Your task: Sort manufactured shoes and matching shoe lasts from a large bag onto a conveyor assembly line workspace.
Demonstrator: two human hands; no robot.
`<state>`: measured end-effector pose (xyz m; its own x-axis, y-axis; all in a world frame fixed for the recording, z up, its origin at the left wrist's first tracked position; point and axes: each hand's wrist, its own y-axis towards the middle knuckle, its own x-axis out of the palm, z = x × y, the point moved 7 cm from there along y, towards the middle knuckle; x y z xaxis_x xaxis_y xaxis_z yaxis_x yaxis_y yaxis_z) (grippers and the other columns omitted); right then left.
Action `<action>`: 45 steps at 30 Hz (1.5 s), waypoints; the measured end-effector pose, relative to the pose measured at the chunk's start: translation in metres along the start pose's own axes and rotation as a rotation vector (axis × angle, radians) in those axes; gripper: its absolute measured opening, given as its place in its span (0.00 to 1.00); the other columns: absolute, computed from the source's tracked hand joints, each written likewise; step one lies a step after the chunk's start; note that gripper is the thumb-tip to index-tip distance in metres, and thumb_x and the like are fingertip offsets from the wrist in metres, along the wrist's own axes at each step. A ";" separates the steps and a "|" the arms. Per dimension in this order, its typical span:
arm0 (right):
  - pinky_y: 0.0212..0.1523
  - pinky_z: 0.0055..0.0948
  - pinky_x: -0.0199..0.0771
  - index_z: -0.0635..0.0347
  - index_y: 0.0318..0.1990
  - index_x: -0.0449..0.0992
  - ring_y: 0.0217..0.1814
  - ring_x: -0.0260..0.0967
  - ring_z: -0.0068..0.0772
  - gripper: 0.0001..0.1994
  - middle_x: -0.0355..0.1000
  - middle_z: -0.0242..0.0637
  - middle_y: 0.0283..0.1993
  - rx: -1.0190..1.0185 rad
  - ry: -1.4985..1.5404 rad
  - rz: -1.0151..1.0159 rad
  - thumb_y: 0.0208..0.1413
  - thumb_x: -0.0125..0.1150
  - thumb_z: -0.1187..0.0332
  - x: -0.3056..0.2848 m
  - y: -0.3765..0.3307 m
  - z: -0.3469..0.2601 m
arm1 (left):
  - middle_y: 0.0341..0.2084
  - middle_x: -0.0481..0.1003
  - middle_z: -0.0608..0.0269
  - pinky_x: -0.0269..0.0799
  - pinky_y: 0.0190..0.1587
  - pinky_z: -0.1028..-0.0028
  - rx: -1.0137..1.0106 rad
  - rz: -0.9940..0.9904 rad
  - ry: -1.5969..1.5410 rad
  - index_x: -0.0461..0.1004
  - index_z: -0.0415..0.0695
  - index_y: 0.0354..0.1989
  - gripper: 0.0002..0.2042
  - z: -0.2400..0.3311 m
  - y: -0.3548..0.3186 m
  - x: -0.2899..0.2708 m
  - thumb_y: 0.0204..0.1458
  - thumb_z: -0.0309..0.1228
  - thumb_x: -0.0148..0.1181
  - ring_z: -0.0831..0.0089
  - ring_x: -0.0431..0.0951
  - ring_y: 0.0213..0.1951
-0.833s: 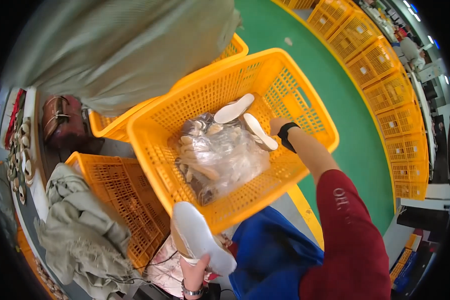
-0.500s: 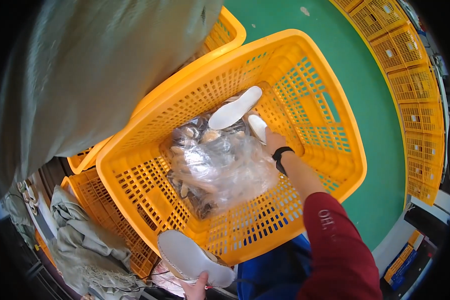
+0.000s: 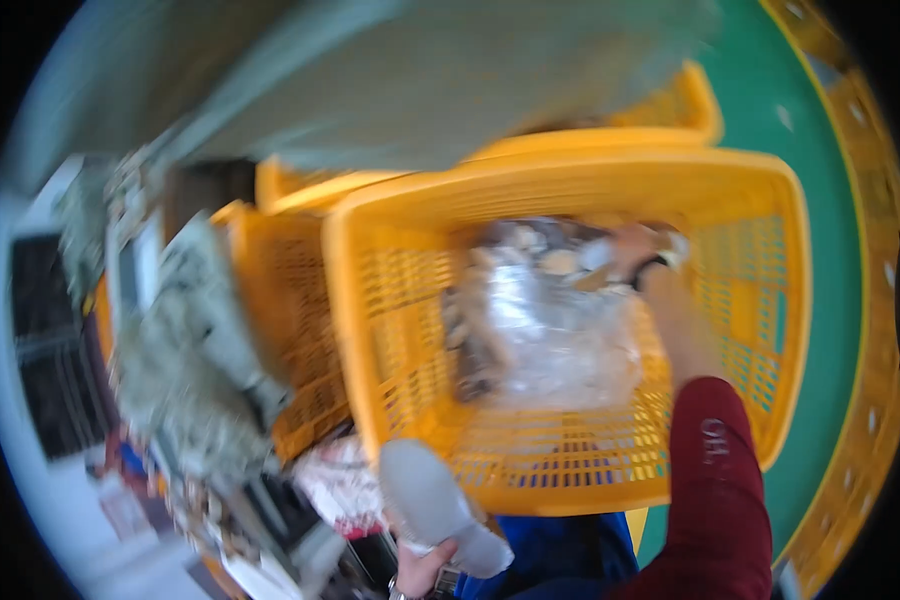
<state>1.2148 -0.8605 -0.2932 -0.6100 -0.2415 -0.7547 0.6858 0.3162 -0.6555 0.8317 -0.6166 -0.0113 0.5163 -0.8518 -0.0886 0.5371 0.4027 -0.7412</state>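
Note:
Near the lower edge, my left hand (image 3: 422,568) is closed on a white-soled shoe (image 3: 422,495), its pale sole turned up beside the near left corner of a large yellow plastic basket (image 3: 570,500). My right arm, in a dark red sleeve, reaches into this basket. Down at the far right part of its contents is my right hand (image 3: 632,250), a black band on the wrist. Its fingers are smeared by motion. A whitish sole (image 3: 595,256) lies just left of it. Clear plastic bags (image 3: 560,350) with several pale and dark items cover the basket's bottom.
More yellow baskets (image 3: 288,330) stand left and behind. Greyish-green cloth (image 3: 195,350) drapes over the left one, and a large blurred sheet of cloth (image 3: 370,80) hangs across the top. Stacked yellow crates (image 3: 875,200) line the right, past the green floor (image 3: 835,270).
The view has swung, so the basket appears further right and squarer. My right hand has shifted within the basket, near its far side. My left hand still holds the shoe.

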 end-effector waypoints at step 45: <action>0.27 0.19 0.63 0.62 0.38 0.68 0.30 0.64 0.22 0.21 0.67 0.30 0.30 -1.152 0.802 -1.308 0.28 0.45 0.83 0.076 -0.699 -0.978 | 0.47 0.65 0.55 0.65 0.48 0.69 0.807 1.225 -1.146 0.54 0.38 0.55 0.24 -0.381 -0.449 -0.645 0.48 0.26 0.48 0.65 0.68 0.46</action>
<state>0.3003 -0.2026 0.1342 -0.6954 -0.4865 0.5289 -0.6345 0.7612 -0.1340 0.0030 -0.3756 0.1255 0.7695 0.4745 0.4275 -0.4656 0.8749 -0.1331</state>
